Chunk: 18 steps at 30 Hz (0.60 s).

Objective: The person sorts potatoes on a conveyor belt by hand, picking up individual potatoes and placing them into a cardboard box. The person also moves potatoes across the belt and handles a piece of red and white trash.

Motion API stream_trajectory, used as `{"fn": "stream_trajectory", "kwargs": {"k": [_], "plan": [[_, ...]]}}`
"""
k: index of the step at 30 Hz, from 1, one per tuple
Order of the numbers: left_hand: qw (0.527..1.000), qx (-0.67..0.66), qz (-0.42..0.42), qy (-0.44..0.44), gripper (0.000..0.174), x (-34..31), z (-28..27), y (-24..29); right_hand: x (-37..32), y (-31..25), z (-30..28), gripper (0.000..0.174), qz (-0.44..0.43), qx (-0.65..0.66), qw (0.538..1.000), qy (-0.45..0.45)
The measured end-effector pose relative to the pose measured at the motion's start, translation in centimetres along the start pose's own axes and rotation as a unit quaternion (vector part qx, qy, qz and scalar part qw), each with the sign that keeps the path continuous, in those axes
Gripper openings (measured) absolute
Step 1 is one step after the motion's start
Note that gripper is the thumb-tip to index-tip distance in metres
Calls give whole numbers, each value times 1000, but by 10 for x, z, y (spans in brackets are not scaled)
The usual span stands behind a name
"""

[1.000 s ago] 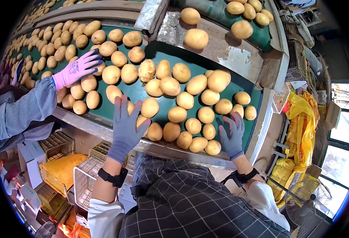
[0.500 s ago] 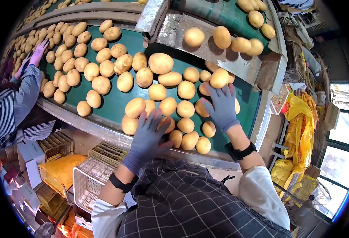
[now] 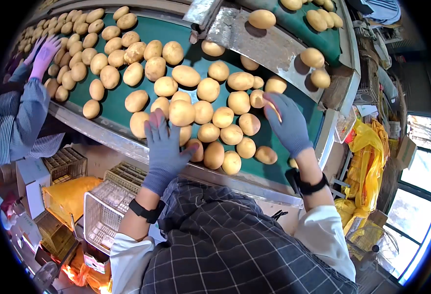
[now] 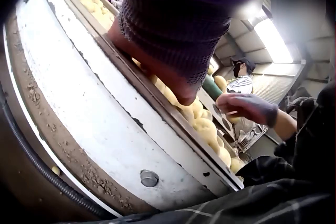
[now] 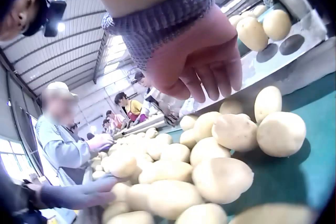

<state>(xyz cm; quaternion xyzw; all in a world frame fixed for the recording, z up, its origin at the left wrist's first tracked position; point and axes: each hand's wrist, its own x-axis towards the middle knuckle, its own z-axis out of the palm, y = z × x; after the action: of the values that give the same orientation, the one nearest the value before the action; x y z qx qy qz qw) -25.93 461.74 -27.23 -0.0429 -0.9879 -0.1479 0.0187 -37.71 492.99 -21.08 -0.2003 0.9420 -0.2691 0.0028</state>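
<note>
My left hand (image 3: 165, 149), in a grey glove, rests with spread fingers against potatoes near the front edge of the green belt (image 3: 294, 171). A large pale potato (image 3: 181, 112) lies just beyond its fingertips. In the left wrist view its cuff (image 4: 173, 29) hides most of the fingers. Gloved likewise, my right hand (image 3: 288, 122) reaches over the belt's right part, beside a potato (image 3: 275, 85) below the metal chute. The right wrist view shows that hand (image 5: 202, 58) with its fingers loosely bent above several potatoes (image 5: 223, 179), nothing in its palm.
A worn metal chute (image 3: 254, 41) slopes down at the back, with potatoes (image 3: 312, 58) rolling on it. At the left, another person's pink-gloved hands (image 3: 46, 51) reach over the belt. A metal rail (image 3: 225, 182) runs along the front; a white crate (image 3: 103, 210) stands below.
My right hand has moved from the front right of the belt further back. My left hand shifted toward me, then forward again. Potatoes moved left; more came down the chute. The other person's hands moved left.
</note>
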Motion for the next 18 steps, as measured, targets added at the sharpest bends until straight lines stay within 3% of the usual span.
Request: {"fn": "stream_trajectory", "kwargs": {"k": [2,5,6,8,9,10,14,15,16,18], "plan": [[998,-29,9,-53,93,-7,-7,2,33,24,42,41,0,43,999,11],[994,-105,30,-1,91,-15,-7,11,67,55,105,49,-8,-36,999,31],[991,-128,38,13,91,-17,-6,12,78,50,114,50,39,-79,996,10],[991,-120,41,33,90,-17,-11,9,92,27,100,52,176,159,970,-43],[992,-119,42,33,90,-16,-9,7,101,31,100,54,79,63,994,-42],[992,-118,42,32,89,-16,-10,7,103,29,106,56,114,41,991,-47],[987,-152,28,52,70,-10,-14,-2,101,22,121,53,70,-49,996,36],[976,-175,27,127,62,-8,-10,-4,101,20,117,51,100,-38,994,-19],[970,-190,23,148,60,-8,-10,-10,94,0,106,48,128,-21,991,-20],[955,-226,18,189,55,-7,-12,-23,75,21,112,46,-9,-116,988,-97]]}}
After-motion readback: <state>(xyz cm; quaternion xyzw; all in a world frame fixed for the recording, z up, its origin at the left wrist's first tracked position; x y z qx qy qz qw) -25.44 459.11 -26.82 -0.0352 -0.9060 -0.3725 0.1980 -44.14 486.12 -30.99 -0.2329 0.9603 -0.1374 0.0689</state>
